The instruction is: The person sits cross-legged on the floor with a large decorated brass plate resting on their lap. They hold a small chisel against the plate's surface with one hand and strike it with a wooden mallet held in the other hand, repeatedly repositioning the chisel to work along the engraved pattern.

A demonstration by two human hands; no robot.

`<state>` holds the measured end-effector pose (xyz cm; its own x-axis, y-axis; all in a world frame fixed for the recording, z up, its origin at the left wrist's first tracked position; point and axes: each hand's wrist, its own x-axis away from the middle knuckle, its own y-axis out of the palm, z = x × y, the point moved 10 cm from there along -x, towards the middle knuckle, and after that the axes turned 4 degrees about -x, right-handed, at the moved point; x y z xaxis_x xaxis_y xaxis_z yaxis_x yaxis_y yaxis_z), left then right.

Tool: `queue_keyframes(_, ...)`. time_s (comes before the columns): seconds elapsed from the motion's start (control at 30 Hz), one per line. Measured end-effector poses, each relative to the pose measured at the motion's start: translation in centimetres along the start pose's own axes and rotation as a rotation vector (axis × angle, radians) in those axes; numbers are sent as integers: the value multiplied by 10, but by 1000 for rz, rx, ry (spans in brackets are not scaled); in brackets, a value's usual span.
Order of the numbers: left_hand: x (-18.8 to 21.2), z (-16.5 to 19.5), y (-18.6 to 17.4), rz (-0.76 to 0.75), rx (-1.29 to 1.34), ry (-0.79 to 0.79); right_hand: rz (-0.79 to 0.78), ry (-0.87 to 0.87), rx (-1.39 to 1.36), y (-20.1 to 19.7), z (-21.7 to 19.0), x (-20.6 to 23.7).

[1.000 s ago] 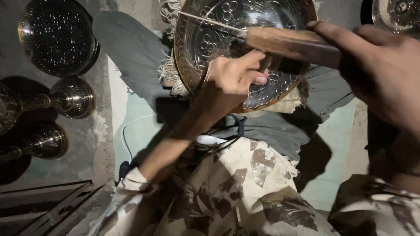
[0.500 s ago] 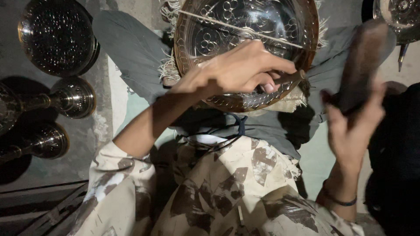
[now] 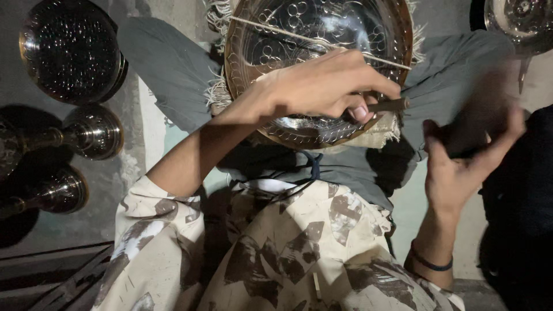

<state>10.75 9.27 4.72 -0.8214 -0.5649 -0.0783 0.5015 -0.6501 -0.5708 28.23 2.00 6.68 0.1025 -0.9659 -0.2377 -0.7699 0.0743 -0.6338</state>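
Two hands at work over an engraved metal bowl (image 3: 322,34), tilted on a fringed cloth (image 3: 383,135) in the lap. Left hand (image 3: 328,86) curled over the bowl's lower rim, fingers pinched on a thin dark chisel-like tool (image 3: 391,105) whose tip lies at the rim on the right. Right hand (image 3: 461,155) raised just right of the bowl, clear of it, wrapped round a dark, blurred handle (image 3: 484,109); head of that tool too smeared to name. Dark band (image 3: 429,264) on the right wrist. Grey trouser legs under the bowl, patterned pale shirt (image 3: 276,247) below. Round dark metal vessel (image 3: 69,49) at upper left, two stemmed metal cups (image 3: 92,131) lying on their sides lower down the left edge. Another shiny metal piece (image 3: 521,20) at upper right.
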Motion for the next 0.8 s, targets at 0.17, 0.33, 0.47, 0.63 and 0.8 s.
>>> queue_keyframes(0.17,6,11,-8,42,-34,58,-36,-115,-2,9,-34,-10)
queue_keyframes(0.33,14,-3,-9,119,-69,-115,-148,-232,217,16,-57,-27)
queue_keyframes(0.47,33,10,-22,354,-105,28,-137,-153,-248,4,-58,-49)
queue_keyframes(0.63,64,11,-26,624,-93,-53,-203,-293,301,-3,-80,-72)
queue_keyframes(0.8,84,22,-28,883,-87,-192,-486,-382,690,24,-85,-87)
